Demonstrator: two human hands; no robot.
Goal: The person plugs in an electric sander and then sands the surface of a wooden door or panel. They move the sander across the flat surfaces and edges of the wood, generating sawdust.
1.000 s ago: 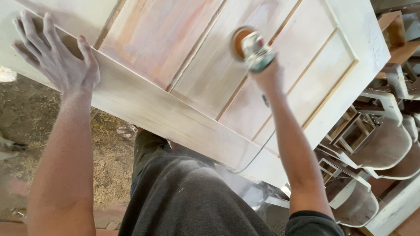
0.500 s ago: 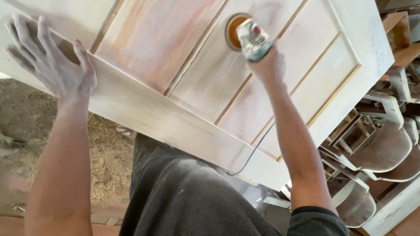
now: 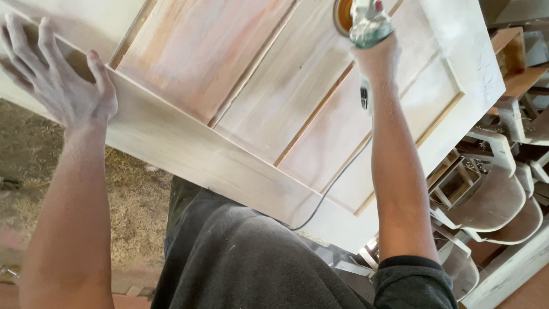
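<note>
The left hand (image 3: 60, 86) is lying flat with fingers spread, pressing on the near left edge of the door (image 3: 189, 137), a pale panelled slab dusted white and tilted across the view. Below it, the floor (image 3: 134, 223) is lying thick with shavings. Moving right, raised ribs are running between the door's pinkish panels toward the far edge. There the right hand (image 3: 377, 54) is wrapped tight around the sander (image 3: 366, 20), whose orange disc is meeting a panel close to the door's far edge, partly cut off by the frame. Its cord (image 3: 329, 191) is trailing down across the panels and dropping over the near edge toward the person's dark shirt. At the far right, pale chair frames (image 3: 492, 194) are sitting stacked beside the door's right end.

The risks, as I judge them: the disc is working near a rib and could catch it and gouge the wood; the slack cord could snag on the near edge; and with the arm reaching far, the steadying hand could slip on the dust.
</note>
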